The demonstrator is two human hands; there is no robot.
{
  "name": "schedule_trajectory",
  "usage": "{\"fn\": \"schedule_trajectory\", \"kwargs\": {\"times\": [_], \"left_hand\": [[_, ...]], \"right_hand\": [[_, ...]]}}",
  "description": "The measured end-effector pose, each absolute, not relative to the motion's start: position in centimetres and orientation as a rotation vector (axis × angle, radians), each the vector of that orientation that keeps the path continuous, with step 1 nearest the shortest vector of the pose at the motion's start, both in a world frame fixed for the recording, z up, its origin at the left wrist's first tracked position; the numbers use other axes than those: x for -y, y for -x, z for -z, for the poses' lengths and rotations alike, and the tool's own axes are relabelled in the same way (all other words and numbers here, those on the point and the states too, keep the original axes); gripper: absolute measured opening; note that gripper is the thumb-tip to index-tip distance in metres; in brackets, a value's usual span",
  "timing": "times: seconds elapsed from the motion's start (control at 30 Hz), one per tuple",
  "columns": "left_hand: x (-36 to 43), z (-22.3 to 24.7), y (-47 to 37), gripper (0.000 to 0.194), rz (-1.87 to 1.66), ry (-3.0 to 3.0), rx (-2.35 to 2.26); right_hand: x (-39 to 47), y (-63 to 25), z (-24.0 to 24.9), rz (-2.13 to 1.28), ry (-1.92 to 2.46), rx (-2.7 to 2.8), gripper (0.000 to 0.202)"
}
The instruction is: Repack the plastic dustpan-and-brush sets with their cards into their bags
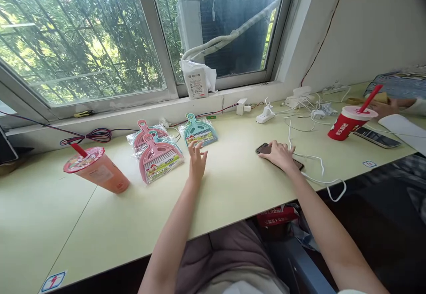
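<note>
My right hand (281,155) grips a dark smartphone (265,149) lying on the table, thumb at one side and fingers over the other; the palm hides its middle. A white cable (321,180) runs beside it. My left hand (197,163) is held just over the tabletop with fingers apart and nothing in them. Right behind its fingertips lies a teal mini dustpan and brush set (199,129) in clear wrapping. To its left, a pink dustpan and brush set (158,156) overlaps another pink dustpan set (146,129), with some teal showing between them.
An orange drink cup (104,172) with a red straw stands at left, a red cup (349,124) at right near another phone (377,137). Chargers and cables (313,107) clutter the back right. Another person's hand (386,106) is at far right. A tissue pack (197,83) sits on the sill.
</note>
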State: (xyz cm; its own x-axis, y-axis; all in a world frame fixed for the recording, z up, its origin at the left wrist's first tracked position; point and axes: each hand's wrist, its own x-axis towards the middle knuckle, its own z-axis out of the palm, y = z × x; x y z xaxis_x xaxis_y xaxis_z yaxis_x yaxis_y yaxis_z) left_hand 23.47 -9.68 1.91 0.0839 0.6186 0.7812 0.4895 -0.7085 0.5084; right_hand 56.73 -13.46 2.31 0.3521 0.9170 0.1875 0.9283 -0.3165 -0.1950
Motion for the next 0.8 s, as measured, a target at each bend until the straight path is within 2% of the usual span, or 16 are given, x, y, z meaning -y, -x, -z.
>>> {"fn": "schedule_trajectory", "kwargs": {"times": [0.2, 0.4, 0.57, 0.7, 0.8], "left_hand": [[9.7, -1.9, -23.5, 0.034, -1.704, -2.106, -1.247], [9.2, -1.7, -23.7, 0.035, -1.708, -2.064, -1.251], [9.0, -1.5, -23.9, 0.037, -1.671, -2.096, -1.279], [9.8, -1.4, -23.3, 0.025, -1.565, -2.17, -1.338], [10.6, -1.4, -22.4, 0.019, -1.535, -2.152, -1.4]], "right_hand": [[14.0, -56.1, -3.0, 0.049, 2.38, 1.67, 0.052], [14.0, -52.3, -4.4, 0.127, 2.162, 1.707, 0.073], [10.6, -43.8, -3.6, -0.12, 1.755, 1.886, 0.055], [6.4, -38.0, -1.8, -0.378, 1.664, 1.859, 0.039], [4.6, -36.0, -1.1, -0.404, 1.618, 1.8, 0.034]]}}
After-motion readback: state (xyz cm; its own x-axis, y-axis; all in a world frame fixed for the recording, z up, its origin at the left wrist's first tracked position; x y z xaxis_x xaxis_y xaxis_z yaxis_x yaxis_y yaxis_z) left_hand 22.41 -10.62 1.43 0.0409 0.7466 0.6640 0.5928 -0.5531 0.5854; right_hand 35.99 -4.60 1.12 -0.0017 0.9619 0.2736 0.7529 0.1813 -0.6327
